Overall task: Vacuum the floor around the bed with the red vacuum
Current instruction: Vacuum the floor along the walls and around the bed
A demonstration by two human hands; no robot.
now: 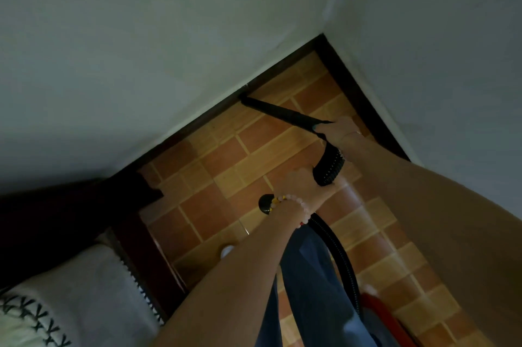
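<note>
**Hands split between nozzle (285, 113) and hose (329, 165), tip at the wall edge beyond the bed (84, 276)**

The right hand (339, 129) is wrapped around the rear end of the long black nozzle, fingers curled under it. The left hand (302, 180), with a beaded bracelet (291, 202) at the wrist, grasps the ribbed hose just behind the right hand, where the hose bends down.

From the left hand the hose loops back along the jeans (310, 276) towards the red vacuum (378, 315). Only a red edge of it shows, on the floor (226, 154) on the far side of the person from the bed.

The nozzle slants down and away from the bed's head end, and its tip meets the dark skirting board (197, 123) at the foot of the wall (141, 50). A small white round thing (227, 250) lies on the tiles just beside the bed frame; what it is cannot be told.

The nozzle looks like rigid plastic, probably light, so one hand at its rear end should be enough to aim it. The hose is soft and springy and will likely pull back when stretched, so a second hand near the bend takes up slack and stops it twisting the tip off line. The body is probably the heavy part and should trail by the hose, though a hard tug could tip it or snag it on the bed frame.
</note>
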